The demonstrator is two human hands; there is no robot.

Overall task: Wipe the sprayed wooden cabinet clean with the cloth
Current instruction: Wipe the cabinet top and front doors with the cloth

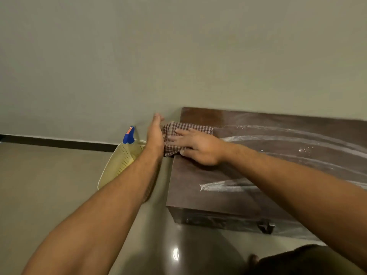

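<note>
Now R hand presses cloth on cabinet (white streaks) — L hand beside.

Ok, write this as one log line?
right hand presses cloth on cabinet | left hand open beside edge | white streaks on top

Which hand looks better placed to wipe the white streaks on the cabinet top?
Probably the right hand: it lies flat on the checked cloth on the cabinet top, nearer the white streaks. The left hand stands open off the cabinet's end, beside the cloth.
</note>
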